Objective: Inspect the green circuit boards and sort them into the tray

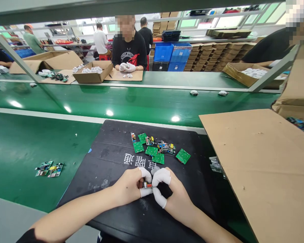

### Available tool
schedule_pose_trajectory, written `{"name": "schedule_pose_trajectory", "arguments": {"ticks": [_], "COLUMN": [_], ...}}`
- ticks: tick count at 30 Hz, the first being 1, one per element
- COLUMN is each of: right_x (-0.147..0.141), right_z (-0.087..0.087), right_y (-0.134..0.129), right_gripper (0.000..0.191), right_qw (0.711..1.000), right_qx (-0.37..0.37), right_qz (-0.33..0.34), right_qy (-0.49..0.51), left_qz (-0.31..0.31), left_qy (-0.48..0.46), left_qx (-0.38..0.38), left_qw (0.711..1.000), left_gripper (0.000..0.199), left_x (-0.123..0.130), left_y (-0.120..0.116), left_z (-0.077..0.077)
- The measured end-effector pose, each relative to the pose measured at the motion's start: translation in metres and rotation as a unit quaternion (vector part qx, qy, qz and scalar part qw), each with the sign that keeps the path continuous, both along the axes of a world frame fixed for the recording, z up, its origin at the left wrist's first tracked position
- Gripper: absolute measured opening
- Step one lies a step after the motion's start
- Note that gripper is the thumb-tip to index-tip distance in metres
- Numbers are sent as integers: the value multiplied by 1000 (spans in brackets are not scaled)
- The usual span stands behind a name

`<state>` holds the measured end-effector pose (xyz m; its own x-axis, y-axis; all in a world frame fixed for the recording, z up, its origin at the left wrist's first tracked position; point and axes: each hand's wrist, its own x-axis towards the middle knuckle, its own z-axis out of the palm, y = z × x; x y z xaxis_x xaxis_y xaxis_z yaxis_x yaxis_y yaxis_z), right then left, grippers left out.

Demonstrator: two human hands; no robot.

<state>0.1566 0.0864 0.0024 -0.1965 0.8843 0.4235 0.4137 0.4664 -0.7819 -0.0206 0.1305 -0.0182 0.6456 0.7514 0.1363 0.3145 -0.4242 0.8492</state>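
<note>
My left hand [131, 185], with white finger cots, grips a small circuit board [147, 185] that shows a red-orange part on its edge. Against the right end of this board, the white-covered thumb and fingers of my right hand [171, 189] close in a pinch. A greyish, see-through piece [155, 169] shows just behind the fingertips; what it is I cannot make out. Beyond my hands, several green circuit boards [151, 151] lie loosely grouped on a black mat [111, 158] with white characters. One more green board [183, 156] lies apart, to the right.
Two boards [49, 169] rest on the green surface at left. A cardboard sheet [255, 162] slants along the right side, beside clear plastic pieces [215, 164]. Past a pale rail runs a green belt [142, 101] carrying small white items. A co-worker [129, 50] sits opposite, near a cardboard box [92, 77].
</note>
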Motion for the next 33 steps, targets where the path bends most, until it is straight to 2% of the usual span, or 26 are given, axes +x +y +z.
{"name": "schedule_pose_trajectory", "arguments": {"ticks": [8,14,17,20,24,28,33], "right_x": [3,12,15,17,17,15,13], "right_z": [-4,1,5,9,10,6,6], "right_y": [1,8,11,12,10,7,8], "right_gripper": [19,16,14,14,14,13,17], "right_qw": [999,998,994,989,974,956,923], "right_qx": [-47,-20,-16,-58,-153,-248,-354], "right_qz": [5,51,83,125,161,155,141], "right_qy": [15,-42,-66,-62,-39,-21,62], "left_qz": [1,-36,-57,-94,-127,-132,-124], "left_qy": [23,65,90,109,100,86,71], "left_qx": [22,162,197,159,37,-37,-93], "left_qw": [1000,984,975,977,986,987,985], "left_gripper": [13,10,9,12,21,23,22], "left_x": [0,-7,-10,-10,-8,-7,-8], "left_y": [0,8,11,10,6,5,6], "left_z": [-2,-4,-4,-1,5,9,13]}}
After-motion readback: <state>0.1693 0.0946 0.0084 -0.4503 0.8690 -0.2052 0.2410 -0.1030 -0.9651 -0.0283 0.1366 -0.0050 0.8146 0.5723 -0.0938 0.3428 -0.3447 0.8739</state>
